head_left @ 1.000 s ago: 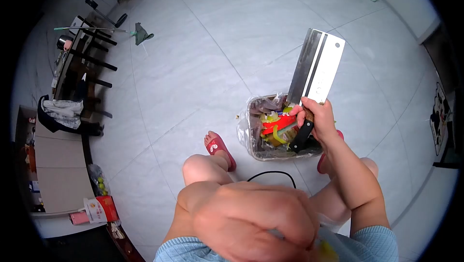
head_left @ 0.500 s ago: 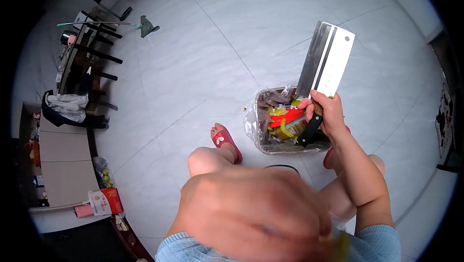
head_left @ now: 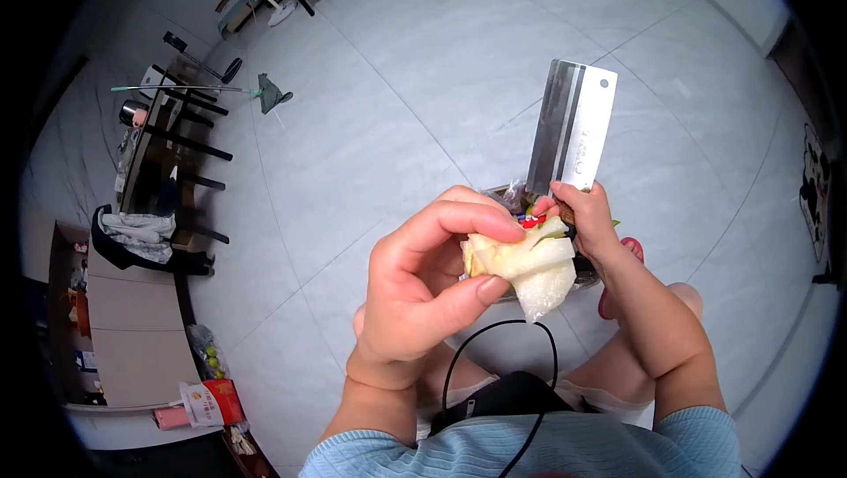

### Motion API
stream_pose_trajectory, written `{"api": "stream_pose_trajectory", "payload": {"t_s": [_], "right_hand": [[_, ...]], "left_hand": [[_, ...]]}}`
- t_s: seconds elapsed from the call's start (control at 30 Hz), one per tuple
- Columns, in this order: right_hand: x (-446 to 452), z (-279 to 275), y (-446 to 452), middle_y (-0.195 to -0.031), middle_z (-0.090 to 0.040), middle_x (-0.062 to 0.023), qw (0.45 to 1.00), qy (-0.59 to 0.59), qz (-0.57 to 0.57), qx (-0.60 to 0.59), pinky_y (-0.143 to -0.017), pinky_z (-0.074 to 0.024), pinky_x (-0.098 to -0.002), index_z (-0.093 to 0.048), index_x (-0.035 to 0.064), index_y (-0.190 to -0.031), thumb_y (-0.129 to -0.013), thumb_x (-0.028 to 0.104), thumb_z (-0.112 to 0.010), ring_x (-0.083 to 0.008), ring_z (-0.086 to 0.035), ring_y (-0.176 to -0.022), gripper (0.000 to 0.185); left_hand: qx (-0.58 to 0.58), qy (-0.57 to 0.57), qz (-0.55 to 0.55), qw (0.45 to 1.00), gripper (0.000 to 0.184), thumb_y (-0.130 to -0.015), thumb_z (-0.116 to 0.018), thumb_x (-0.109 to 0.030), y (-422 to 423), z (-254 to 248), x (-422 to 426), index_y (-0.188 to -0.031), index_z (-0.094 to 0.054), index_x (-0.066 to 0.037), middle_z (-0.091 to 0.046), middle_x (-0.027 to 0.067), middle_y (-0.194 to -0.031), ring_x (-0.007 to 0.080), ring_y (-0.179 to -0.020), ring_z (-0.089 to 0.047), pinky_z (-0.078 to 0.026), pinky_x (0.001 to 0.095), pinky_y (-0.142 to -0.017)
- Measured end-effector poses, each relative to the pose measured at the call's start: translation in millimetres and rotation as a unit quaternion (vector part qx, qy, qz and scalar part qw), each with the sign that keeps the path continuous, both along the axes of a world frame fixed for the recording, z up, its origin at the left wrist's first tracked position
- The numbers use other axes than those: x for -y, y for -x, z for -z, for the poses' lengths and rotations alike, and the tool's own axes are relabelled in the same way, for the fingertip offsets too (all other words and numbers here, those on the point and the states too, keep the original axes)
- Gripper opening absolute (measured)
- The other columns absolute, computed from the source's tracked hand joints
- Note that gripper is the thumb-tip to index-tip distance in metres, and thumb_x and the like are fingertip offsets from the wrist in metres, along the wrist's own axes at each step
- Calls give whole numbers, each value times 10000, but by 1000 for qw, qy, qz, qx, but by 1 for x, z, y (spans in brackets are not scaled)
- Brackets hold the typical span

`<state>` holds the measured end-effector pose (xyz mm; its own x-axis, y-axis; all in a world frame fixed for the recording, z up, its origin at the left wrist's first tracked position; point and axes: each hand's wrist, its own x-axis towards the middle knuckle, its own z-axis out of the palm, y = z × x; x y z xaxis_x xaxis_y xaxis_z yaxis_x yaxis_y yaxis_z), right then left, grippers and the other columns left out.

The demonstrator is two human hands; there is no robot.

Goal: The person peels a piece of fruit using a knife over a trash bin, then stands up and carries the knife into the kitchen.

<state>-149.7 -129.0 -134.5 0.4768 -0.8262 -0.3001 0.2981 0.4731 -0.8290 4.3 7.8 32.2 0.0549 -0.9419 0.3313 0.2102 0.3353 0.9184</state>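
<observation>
a pale, wet-looking piece of food (head_left: 540,271) is in front of the person, above the lined bin (head_left: 501,190) and partly hiding it. the left hand (head_left: 410,280) pinches its near end between thumb and fingers. just beside it, the right hand (head_left: 587,220) has its fingers closed on the handle of a cleaver (head_left: 578,130), blade pointing away from the body. a black cord (head_left: 555,354) loops below the piece; beyond the bin is grey tiled floor (head_left: 397,63).

**A lived-in home, this one!**

Pale tiles (head_left: 397,81) stretch across the floor, clothes (head_left: 137,235) hang beside a cluttered table (head_left: 141,156), and there's a low cabinet (head_left: 132,302) too. Down below, look: a red slipper (head_left: 639,253) on a bare foot!
</observation>
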Motion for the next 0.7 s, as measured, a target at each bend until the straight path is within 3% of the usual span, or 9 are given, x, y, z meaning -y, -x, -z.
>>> {"api": "stream_pose_trajectory", "payload": {"t_s": [0.37,0.7], "right_hand": [[2,4,4,-758,-644,-225,1000,6,-2,3,-464,-471,-265,-509,-70,-1012,-879,116,-536,-151,-563,-478,230],[1,4,2,-720,-598,-145,997,-66,-21,-21,-459,-463,-277,-509,-52,-966,-878,96,-533,-201,-616,-575,173]], "left_hand": [[-79,-63,-7,995,298,-751,-662,-81,5,3,-1,-1024,-590,15,-575,90,-1006,164,-962,-544,-416,286,-876],[-63,-48,-22,997,310,-721,-679,-114,6,4,-2,-992,-600,13,-577,106,-984,178,-931,-548,-420,292,-855]]}}
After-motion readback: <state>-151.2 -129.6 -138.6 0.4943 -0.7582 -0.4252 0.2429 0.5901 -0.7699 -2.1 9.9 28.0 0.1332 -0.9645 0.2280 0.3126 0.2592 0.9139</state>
